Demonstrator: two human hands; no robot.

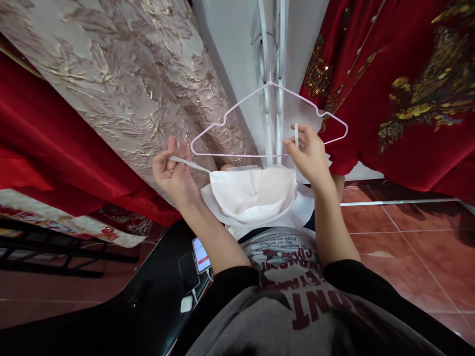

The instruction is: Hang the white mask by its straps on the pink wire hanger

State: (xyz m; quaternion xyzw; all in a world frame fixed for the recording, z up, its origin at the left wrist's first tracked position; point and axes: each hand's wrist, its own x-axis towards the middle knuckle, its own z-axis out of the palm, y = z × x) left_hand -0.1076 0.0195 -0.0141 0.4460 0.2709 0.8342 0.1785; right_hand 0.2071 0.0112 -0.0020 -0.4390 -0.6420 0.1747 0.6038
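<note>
This looks like a dress shop or costume-hire room. Red robes (pixel 408 74) with heavy gold embroidery hang on the right, with a pale brocade gown (pixel 122 74) and red velvet cloth (pixel 48 143) on the left. Between them, a wire hanger (pixel 241 155) hooks onto a white wall rail (pixel 281 49), with a white garment (pixel 256 195) just below. The floor is glossy red tile (pixel 408 237).

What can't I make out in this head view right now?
Head view:
- white garment: lower part hidden by the person's shirt.
- strap: its end covered by right hand fingers.
- hanger hook: blends into white rails behind.
- phone screen: too small to read.
</note>
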